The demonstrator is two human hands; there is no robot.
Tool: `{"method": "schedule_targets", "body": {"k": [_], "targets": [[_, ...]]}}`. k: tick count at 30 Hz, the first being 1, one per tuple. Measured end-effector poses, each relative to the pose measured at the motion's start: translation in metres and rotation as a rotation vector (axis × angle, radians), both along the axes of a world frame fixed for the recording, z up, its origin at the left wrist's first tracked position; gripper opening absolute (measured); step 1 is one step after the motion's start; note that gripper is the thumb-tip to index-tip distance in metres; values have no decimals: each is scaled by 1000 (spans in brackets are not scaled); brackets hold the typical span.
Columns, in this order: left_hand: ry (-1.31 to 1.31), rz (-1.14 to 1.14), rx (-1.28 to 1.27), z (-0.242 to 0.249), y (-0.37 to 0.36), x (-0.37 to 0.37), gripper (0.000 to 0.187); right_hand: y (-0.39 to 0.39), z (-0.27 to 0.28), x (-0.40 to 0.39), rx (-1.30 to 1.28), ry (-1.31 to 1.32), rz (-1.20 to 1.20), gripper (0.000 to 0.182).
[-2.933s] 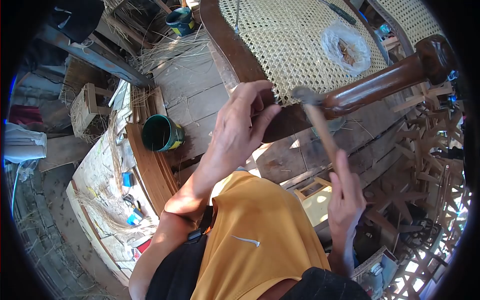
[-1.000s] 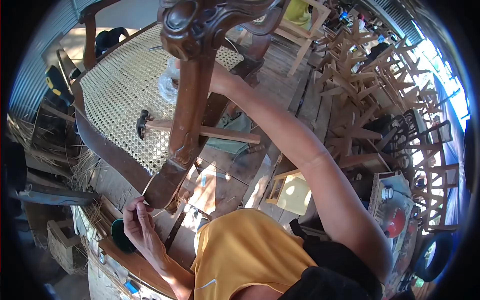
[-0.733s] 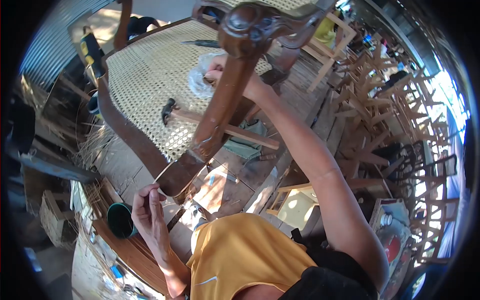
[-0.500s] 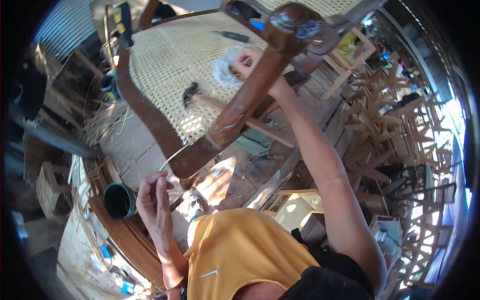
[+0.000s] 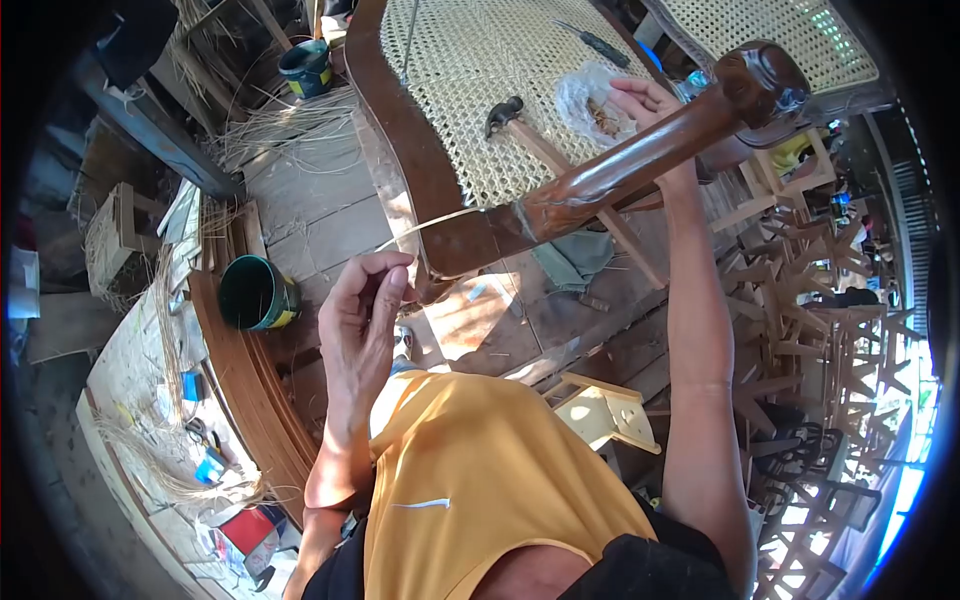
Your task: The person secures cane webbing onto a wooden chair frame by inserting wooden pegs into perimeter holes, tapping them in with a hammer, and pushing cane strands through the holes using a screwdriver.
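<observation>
My left hand (image 5: 362,315) pinches the end of a pale cane strand (image 5: 430,228) between thumb and fingers. The strand runs to the near corner of a dark wooden chair frame (image 5: 465,243) with a woven cane panel (image 5: 480,75). At the upper right, my right hand (image 5: 655,105) reaches past the carved wooden post (image 5: 640,165). Its loosely bent fingers are at a clear plastic bag (image 5: 583,95) with small brown pieces inside. A hammer (image 5: 540,147) lies across the panel, its handle passing beneath the post. A dark-handled pointed tool (image 5: 605,48) rests farther up the panel.
A green bucket (image 5: 258,292) stands at the left beside stacked curved brown boards (image 5: 245,375). Another bucket (image 5: 305,68) and loose cane strips (image 5: 290,135) are on the floor farther back. Many wooden chair frames (image 5: 800,330) are piled at the right.
The view has shifted, so the chair appears farther up and right. My left hand still pinches the strand. My right hand has moved from over the bag to its right edge, its fingers less curled.
</observation>
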State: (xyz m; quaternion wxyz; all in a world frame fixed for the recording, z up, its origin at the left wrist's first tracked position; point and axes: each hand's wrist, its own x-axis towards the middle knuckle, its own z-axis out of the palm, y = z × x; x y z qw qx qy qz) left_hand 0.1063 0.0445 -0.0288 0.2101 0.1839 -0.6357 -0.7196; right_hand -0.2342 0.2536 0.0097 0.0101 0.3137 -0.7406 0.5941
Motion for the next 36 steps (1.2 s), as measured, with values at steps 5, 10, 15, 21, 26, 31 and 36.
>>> {"method": "schedule_targets", "body": {"k": [5, 10, 15, 21, 26, 31, 36], "targets": [[38, -29, 52, 12, 5, -3, 17, 11, -2, 1, -196, -232, -58, 25], [74, -100, -8, 13, 16, -8, 15, 27, -4, 10, -334, -195, -142, 24], [196, -93, -282, 9, 31, -15, 26, 37, 28, 149, -536, -304, -459, 18], [292, -131, -389, -6, 58, -30, 37, -4, -14, 256, -392, -575, -92, 16], [299, -224, -372, -11, 52, -33, 34, -4, -20, 257, -408, -631, -26, 21], [187, -391, -314, -13, 41, -29, 37, 3, -22, 253, -301, -680, 1, 26], [187, -373, -376, -14, 35, -27, 36, 1, -24, 248, -256, -708, 58, 32]]}}
